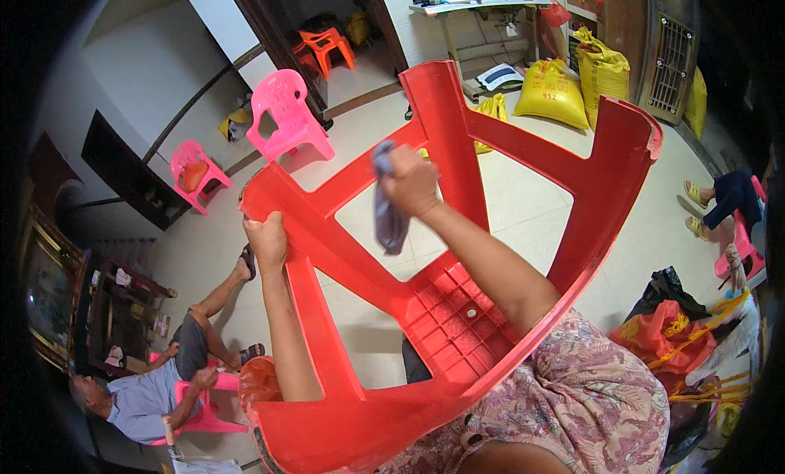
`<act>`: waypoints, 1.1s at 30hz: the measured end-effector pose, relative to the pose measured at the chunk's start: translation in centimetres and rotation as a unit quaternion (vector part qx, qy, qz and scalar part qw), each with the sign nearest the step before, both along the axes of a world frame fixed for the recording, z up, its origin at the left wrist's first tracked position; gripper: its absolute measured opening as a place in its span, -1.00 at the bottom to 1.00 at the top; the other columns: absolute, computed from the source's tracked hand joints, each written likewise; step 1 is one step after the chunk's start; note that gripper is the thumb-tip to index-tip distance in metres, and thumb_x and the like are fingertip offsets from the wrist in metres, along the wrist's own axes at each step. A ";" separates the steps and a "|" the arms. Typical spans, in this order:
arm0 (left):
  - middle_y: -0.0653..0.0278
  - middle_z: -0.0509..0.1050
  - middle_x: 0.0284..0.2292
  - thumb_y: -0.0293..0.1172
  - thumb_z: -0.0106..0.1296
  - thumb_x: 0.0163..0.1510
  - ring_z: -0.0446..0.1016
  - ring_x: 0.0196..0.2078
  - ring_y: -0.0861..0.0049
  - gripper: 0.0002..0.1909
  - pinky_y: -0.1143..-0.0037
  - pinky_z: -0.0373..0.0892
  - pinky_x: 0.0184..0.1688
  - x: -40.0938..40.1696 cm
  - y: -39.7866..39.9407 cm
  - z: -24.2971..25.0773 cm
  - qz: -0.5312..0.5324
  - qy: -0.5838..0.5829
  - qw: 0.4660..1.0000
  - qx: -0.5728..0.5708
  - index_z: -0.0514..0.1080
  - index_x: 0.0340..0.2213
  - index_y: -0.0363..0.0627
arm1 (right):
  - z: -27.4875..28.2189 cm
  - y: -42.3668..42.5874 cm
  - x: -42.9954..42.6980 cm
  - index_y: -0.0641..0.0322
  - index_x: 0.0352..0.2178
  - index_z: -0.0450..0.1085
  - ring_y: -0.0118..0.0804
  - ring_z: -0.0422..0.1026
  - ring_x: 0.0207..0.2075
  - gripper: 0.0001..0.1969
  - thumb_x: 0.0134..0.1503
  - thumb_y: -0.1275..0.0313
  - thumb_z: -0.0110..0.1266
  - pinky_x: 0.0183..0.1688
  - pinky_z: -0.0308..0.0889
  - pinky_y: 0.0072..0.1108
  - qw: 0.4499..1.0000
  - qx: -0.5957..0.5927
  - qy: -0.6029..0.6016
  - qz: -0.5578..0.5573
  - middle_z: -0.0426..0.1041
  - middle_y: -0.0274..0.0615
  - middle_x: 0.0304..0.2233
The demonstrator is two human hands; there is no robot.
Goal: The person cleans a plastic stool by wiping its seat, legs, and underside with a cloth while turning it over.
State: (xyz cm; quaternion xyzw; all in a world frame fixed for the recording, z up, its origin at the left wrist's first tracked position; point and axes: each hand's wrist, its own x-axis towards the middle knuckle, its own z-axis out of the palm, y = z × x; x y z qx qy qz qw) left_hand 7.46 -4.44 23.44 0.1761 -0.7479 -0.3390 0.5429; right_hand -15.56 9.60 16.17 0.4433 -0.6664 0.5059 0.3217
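A red plastic stool (441, 136) lies across the lap, turned so that its legs point up and away and the ribbed underside of its seat (460, 314) faces the camera. My left hand (267, 238) grips the stool's leg near its foot at the left. Inside the frame of the legs, my right hand (412, 179) is closed on a grey cloth (391, 222), which hangs down from it, slightly blurred. Whether the cloth touches the stool cannot be told.
A person (153, 400) sits on a pink chair at lower left; another person's legs (730, 198) show at right. Pink chairs (285, 115) stand at upper left. Yellow sacks (552, 97) lie by a table (484, 6). Plastic bags (665, 333) are heaped at lower right.
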 end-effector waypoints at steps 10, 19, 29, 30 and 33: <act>0.30 0.51 -0.25 -0.72 -0.15 -0.11 0.48 -0.20 0.53 -0.59 0.54 0.36 -0.08 0.7 -1.5 -0.6 -0.001 -0.014 1.000 -0.006 0.41 -0.16 -0.32 | 3.9 -2.5 6.2 0.15 -0.19 0.38 0.05 0.38 -0.27 -0.63 -0.14 0.49 0.08 -0.21 0.31 -0.26 0.990 -0.089 0.086 0.060 0.35 0.01 -0.22; 0.28 0.50 -0.23 -0.69 -0.17 -0.11 0.47 -0.19 0.51 -0.61 0.51 0.36 -0.07 0.7 -0.1 0.6 0.012 -0.043 0.999 -0.006 0.42 -0.18 -0.32 | 2.1 1.1 -1.1 0.07 -0.37 0.39 -0.16 0.37 -0.32 -0.87 -0.03 0.44 -0.01 -0.39 0.31 -0.41 0.990 -0.033 0.121 -0.065 0.32 -0.18 -0.37; 0.27 0.52 -0.30 -0.72 -0.16 -0.14 0.49 -0.25 0.51 -0.63 0.53 0.36 -0.11 -0.1 0.8 0.4 0.045 -0.013 0.998 0.032 0.42 -0.24 -0.32 | 12.6 1.2 -6.8 0.12 -0.38 0.45 -0.03 0.37 -0.30 -0.76 -0.17 0.59 0.09 -0.37 0.34 -0.31 0.952 -0.186 0.102 -0.222 0.32 -0.13 -0.33; 0.27 0.52 -0.30 -0.73 -0.16 -0.15 0.49 -0.25 0.50 -0.63 0.53 0.36 -0.11 -0.1 0.7 0.3 0.041 -0.021 0.998 0.042 0.42 -0.23 -0.32 | 14.0 1.1 -7.7 0.11 -0.34 0.46 -0.02 0.36 -0.28 -0.73 -0.17 0.58 0.10 -0.33 0.32 -0.30 0.938 -0.214 0.124 -0.243 0.33 -0.13 -0.32; 0.28 0.52 -0.30 -0.73 -0.16 -0.15 0.49 -0.26 0.51 -0.62 0.54 0.36 -0.12 -0.5 1.1 0.3 0.028 -0.022 0.998 0.046 0.42 -0.23 -0.32 | 11.9 0.5 -8.8 0.08 -0.29 0.47 -0.09 0.37 -0.27 -0.75 -0.08 0.51 0.07 -0.34 0.31 -0.33 0.953 -0.056 0.150 -0.256 0.34 -0.15 -0.31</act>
